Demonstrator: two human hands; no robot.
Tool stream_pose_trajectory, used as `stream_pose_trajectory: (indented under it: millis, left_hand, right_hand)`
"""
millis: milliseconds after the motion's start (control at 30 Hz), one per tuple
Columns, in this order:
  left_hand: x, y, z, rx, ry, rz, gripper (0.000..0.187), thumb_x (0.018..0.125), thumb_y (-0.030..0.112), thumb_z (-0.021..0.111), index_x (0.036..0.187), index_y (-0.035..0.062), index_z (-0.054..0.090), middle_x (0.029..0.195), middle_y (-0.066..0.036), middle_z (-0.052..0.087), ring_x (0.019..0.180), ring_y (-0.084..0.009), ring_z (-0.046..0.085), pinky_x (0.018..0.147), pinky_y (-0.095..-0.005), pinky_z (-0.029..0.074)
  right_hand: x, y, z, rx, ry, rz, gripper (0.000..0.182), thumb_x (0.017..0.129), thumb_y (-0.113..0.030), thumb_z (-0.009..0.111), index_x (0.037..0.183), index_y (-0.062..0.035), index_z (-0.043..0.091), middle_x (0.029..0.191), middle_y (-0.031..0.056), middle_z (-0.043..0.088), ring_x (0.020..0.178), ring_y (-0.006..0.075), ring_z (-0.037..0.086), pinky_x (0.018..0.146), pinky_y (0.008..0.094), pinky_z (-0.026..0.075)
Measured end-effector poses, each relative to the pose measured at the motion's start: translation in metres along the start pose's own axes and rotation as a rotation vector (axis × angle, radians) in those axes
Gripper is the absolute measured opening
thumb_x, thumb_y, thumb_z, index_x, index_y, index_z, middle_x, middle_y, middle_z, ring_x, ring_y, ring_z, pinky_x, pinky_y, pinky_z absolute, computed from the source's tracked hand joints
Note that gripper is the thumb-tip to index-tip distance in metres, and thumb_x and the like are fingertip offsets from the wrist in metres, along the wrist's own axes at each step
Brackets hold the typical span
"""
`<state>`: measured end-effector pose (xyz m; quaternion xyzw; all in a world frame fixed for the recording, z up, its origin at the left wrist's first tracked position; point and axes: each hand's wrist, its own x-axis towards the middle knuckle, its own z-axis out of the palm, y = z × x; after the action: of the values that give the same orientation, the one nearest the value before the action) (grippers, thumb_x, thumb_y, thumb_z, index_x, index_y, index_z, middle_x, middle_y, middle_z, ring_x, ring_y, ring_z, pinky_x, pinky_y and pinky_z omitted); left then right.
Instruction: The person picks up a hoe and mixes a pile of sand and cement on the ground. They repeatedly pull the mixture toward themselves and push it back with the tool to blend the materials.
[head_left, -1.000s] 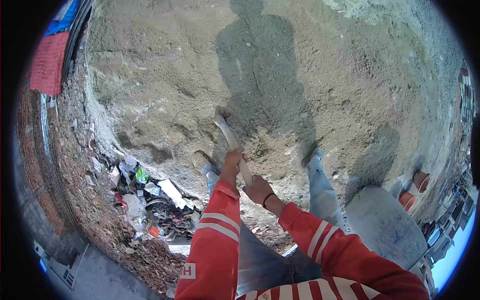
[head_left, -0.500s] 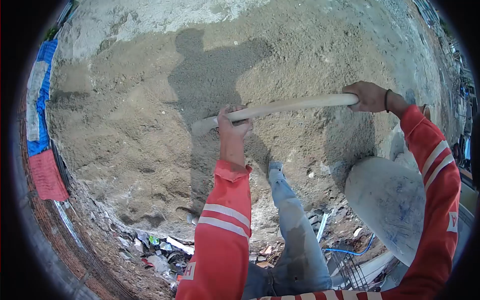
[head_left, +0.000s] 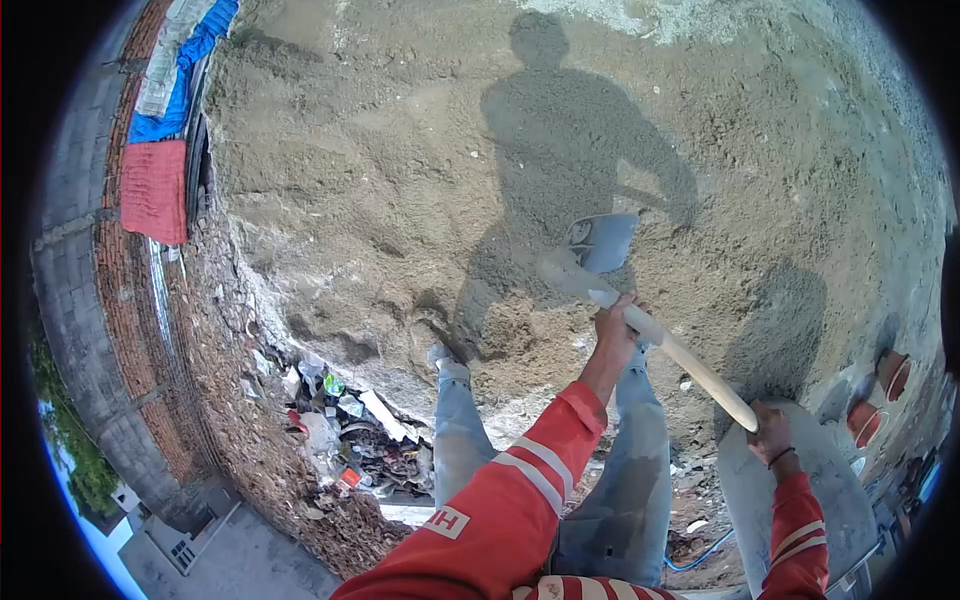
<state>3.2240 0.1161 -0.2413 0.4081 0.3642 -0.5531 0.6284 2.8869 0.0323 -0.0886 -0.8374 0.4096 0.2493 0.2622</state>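
Note:
A shovel with a pale wooden handle slants across the view, its metal blade low over the brown sandy ground. My left hand is wrapped round the shaft near the blade. Round the far end of the handle, at the lower right, my right hand is closed. Whether the blade touches the sand cannot be told. Below my left hand my legs in jeans stand apart, with the feet at the sand's lower edge.
A pale rounded board lies under my right hand. Two reddish buckets stand at the right. Mixed rubbish lies left of my legs. A red cloth and blue tarp are at the upper left beside a brick wall.
The shovel has swung from nearly level to a slant, and its blade now shows. Both hands have moved lower and to the right in view. The camera view has shifted, and both legs now show.

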Motion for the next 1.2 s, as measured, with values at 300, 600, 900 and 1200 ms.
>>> stream_pose_trajectory:
  millis: [300,600,900,1200]
  left_hand:
    - [-0.010,0.338,-0.222,0.328,0.342,0.535,0.012,0.084,0.005,0.058,0.091,-0.0036,0.058,0.068,-0.006,0.054,0.058,-0.0162,0.054,0.052,-0.0322,0.047]
    - [0.041,0.526,-0.195,0.643,0.299,1.056,0.018,0.085,0.006,0.059,0.092,-0.0032,0.045,0.062,-0.007,0.051,0.046,-0.0185,0.052,0.041,-0.0350,0.046]
    - [0.134,0.438,-0.245,0.889,0.415,0.758,0.027,0.080,0.005,0.062,0.095,-0.0098,0.045,0.064,-0.013,0.055,0.049,-0.0221,0.057,0.041,-0.0370,0.046]
    - [0.093,0.333,-0.258,0.907,0.316,0.429,0.020,0.076,0.002,0.059,0.087,-0.0110,0.049,0.066,-0.016,0.056,0.050,-0.0246,0.059,0.042,-0.0377,0.047]
  right_hand:
    - [0.101,-0.425,0.157,0.306,-0.205,0.034,0.029,0.073,-0.017,0.064,0.100,-0.0139,0.058,0.074,0.0167,0.064,0.072,0.0387,0.063,0.066,0.0506,0.050]
    - [0.327,-0.638,0.218,0.690,0.114,-0.249,0.037,0.072,-0.014,0.066,0.108,-0.0084,0.060,0.086,0.0211,0.065,0.080,0.0387,0.064,0.068,0.0432,0.052]
    - [0.292,-0.591,0.237,0.628,-0.007,0.059,0.030,0.071,-0.013,0.063,0.100,-0.0055,0.061,0.085,0.0220,0.066,0.082,0.0379,0.064,0.072,0.0429,0.052]
    - [0.194,-0.544,0.220,0.548,-0.192,0.231,0.037,0.075,-0.018,0.061,0.109,-0.0044,0.055,0.094,0.0255,0.064,0.088,0.0420,0.063,0.079,0.0479,0.051]
